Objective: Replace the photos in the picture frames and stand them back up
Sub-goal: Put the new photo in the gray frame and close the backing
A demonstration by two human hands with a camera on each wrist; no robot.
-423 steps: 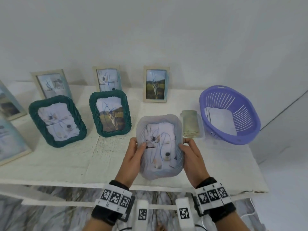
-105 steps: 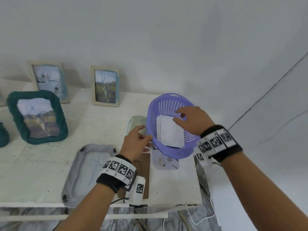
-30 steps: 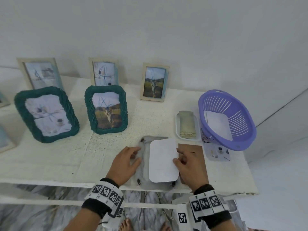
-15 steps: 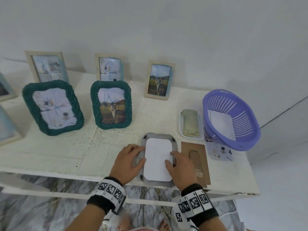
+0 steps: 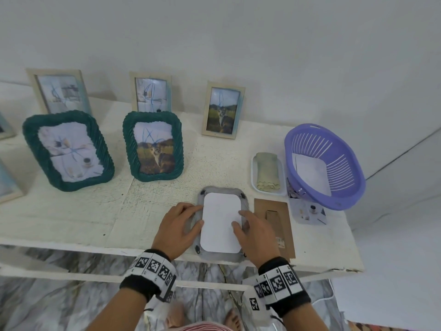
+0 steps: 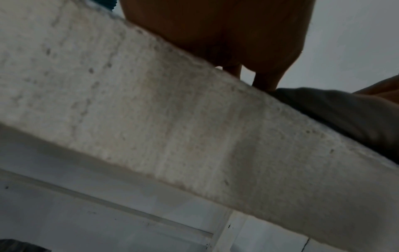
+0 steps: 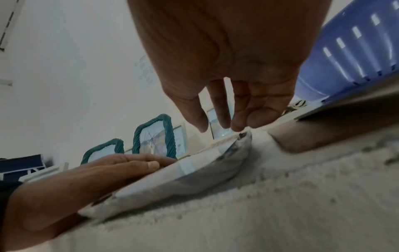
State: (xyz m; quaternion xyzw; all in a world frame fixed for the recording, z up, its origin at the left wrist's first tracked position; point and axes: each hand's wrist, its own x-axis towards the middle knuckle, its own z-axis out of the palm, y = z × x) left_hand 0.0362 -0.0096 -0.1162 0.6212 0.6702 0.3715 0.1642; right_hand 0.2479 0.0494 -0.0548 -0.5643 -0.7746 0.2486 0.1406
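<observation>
Fingers (image 5: 238,225) of both hands lie flat, gripping nothing, pressing the photo (image 5: 220,220) into the grey frame (image 5: 242,197). We judge it thin, bendable; handle by edges.

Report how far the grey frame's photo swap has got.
Done: the grey frame lies face down, its old photo out by the basket. In hand: the left hand and right hand press the new photo into it. Left: refit the brown backing and stand it up.

Home shelf (image 5: 71,218) of framed photos (image 5: 152,145)
</observation>
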